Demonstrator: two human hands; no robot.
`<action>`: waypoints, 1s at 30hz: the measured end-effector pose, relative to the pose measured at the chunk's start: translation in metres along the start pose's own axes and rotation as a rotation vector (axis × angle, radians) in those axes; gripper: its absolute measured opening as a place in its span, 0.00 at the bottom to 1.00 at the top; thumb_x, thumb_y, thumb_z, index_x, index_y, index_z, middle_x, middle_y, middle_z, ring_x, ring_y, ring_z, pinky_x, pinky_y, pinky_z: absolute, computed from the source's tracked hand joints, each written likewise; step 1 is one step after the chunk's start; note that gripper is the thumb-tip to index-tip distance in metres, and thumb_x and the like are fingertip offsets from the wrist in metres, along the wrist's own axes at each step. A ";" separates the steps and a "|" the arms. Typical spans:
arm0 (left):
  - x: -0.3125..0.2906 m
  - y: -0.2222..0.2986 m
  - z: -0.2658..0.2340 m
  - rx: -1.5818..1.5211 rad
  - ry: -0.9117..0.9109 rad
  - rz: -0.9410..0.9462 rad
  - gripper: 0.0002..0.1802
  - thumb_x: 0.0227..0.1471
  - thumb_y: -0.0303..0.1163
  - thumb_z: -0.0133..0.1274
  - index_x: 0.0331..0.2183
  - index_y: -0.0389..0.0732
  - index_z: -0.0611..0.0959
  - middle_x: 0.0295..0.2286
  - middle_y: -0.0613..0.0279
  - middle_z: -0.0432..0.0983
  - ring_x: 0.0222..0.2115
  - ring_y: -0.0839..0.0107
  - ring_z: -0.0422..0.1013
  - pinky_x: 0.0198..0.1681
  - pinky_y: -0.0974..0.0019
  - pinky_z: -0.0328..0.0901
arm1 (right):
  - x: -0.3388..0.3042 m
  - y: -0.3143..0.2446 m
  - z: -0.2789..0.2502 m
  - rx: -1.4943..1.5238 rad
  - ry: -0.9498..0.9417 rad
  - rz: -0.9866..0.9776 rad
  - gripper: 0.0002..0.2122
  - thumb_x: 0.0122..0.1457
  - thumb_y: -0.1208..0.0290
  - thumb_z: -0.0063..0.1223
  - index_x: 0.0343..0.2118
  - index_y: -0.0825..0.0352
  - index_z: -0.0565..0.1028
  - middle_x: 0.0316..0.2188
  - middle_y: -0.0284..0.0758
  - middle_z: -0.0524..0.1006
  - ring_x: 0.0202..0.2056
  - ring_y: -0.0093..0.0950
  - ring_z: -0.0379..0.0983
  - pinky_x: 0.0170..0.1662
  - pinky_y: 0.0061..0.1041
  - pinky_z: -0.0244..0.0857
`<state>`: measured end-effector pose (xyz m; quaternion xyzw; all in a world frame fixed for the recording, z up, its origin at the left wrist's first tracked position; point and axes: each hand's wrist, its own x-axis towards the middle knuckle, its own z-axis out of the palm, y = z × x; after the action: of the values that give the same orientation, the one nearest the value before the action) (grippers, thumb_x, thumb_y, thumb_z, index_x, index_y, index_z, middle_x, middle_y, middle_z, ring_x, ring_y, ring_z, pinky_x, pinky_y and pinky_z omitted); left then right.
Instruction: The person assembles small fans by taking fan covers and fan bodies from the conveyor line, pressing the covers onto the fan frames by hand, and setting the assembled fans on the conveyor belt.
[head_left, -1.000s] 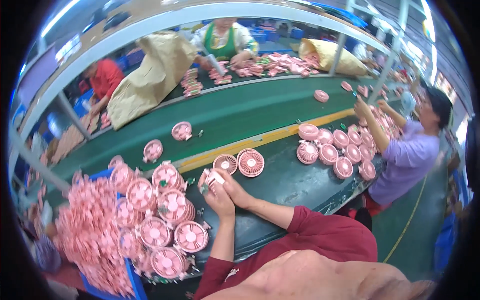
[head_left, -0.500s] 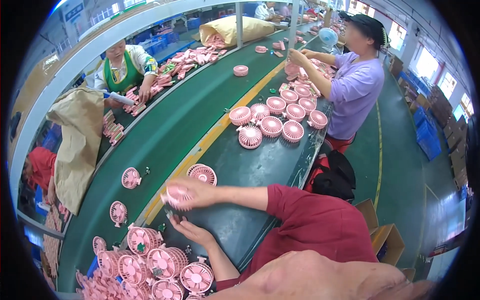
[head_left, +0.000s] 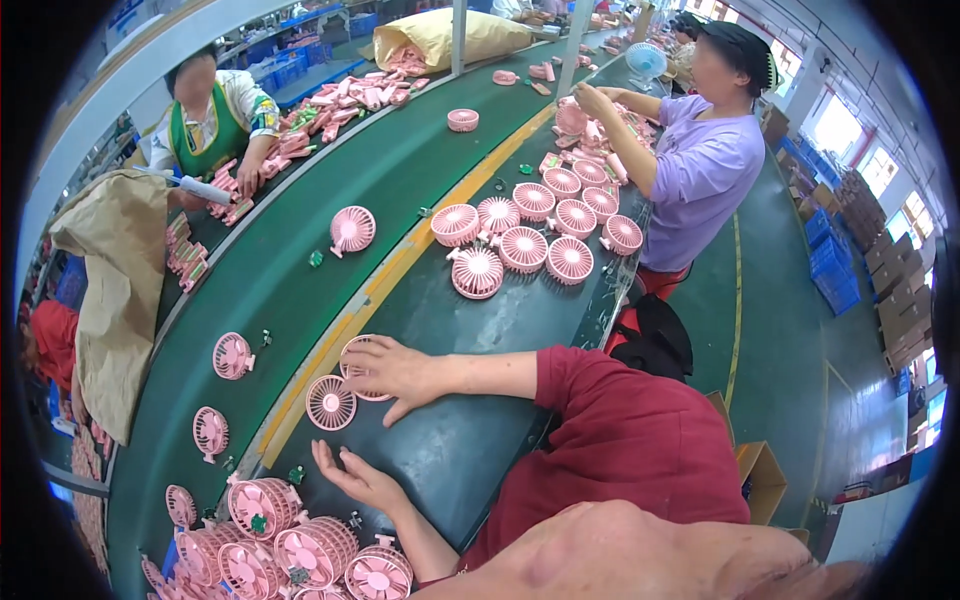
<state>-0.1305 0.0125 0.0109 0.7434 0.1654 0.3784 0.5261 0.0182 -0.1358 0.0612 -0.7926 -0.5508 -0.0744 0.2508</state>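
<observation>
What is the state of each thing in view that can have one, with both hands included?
Left bare hand: open, empty.
Right bare hand: open, spread over a pink round plastic part, mostly hidden.
Pink round slatted plastic cover: flat, uncovered.
Pink round plastic fan housings at lower left: stacked.
Brown paper sack at the top: on its side, mouth open, pink pieces showing.

The person's 2 hands (head_left: 392,372) are at 2 pink grilles (head_left: 331,402), with 2 tan sacks (head_left: 115,290) and 1 pale-blue fan (head_left: 646,60) beyond.
</observation>
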 end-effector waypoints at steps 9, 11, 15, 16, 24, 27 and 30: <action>0.012 0.022 0.016 0.015 -0.048 -0.032 0.22 0.61 0.26 0.41 0.55 0.30 0.65 0.56 0.48 0.62 0.57 0.59 0.59 0.61 0.59 0.52 | -0.005 0.020 0.023 0.234 0.148 -0.053 0.33 0.44 0.62 0.64 0.56 0.61 0.66 0.58 0.45 0.61 0.61 0.47 0.54 0.61 0.48 0.48; 0.025 0.025 0.017 0.018 -0.024 -0.029 0.22 0.61 0.28 0.43 0.55 0.31 0.66 0.55 0.49 0.63 0.57 0.60 0.60 0.61 0.59 0.52 | 0.002 0.013 0.013 0.257 0.152 -0.064 0.28 0.50 0.64 0.59 0.56 0.63 0.66 0.57 0.42 0.64 0.60 0.44 0.57 0.61 0.44 0.51; 0.066 0.022 0.027 0.119 0.042 0.003 0.22 0.60 0.29 0.47 0.54 0.31 0.68 0.54 0.51 0.64 0.54 0.62 0.62 0.59 0.61 0.55 | 0.021 0.022 0.002 0.528 0.111 -0.039 0.17 0.58 0.68 0.51 0.51 0.61 0.72 0.46 0.42 0.76 0.47 0.42 0.72 0.50 0.34 0.66; 0.076 0.021 0.041 0.002 0.009 -0.012 0.22 0.60 0.28 0.47 0.54 0.32 0.68 0.53 0.52 0.66 0.53 0.64 0.63 0.57 0.63 0.58 | 0.014 0.037 0.001 0.461 0.083 0.136 0.15 0.58 0.67 0.53 0.48 0.62 0.74 0.45 0.42 0.77 0.44 0.40 0.75 0.48 0.33 0.69; 0.178 -0.028 0.085 0.416 0.107 0.295 0.24 0.49 0.28 0.54 0.50 0.37 0.72 0.48 0.47 0.69 0.52 0.50 0.63 0.56 0.53 0.55 | -0.002 0.132 -0.024 0.429 0.570 0.578 0.16 0.56 0.69 0.55 0.48 0.66 0.74 0.40 0.45 0.78 0.38 0.35 0.78 0.43 0.28 0.70; 0.212 -0.040 0.081 0.573 0.142 0.278 0.23 0.49 0.26 0.53 0.49 0.35 0.71 0.48 0.47 0.69 0.52 0.50 0.62 0.56 0.52 0.55 | -0.007 0.142 -0.011 0.075 0.618 0.451 0.16 0.53 0.70 0.56 0.46 0.63 0.75 0.43 0.45 0.75 0.45 0.45 0.70 0.49 0.39 0.65; 0.241 -0.038 0.094 0.802 -0.025 0.339 0.28 0.49 0.25 0.52 0.54 0.47 0.71 0.56 0.48 0.61 0.58 0.46 0.56 0.57 0.47 0.56 | -0.013 0.144 -0.009 0.033 0.353 0.470 0.21 0.49 0.65 0.61 0.47 0.63 0.74 0.50 0.45 0.71 0.50 0.46 0.66 0.52 0.45 0.60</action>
<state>0.1030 0.1205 0.0551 0.9101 0.1687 0.3561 0.1280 0.1462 -0.1894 0.0189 -0.8691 -0.3009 -0.1420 0.3659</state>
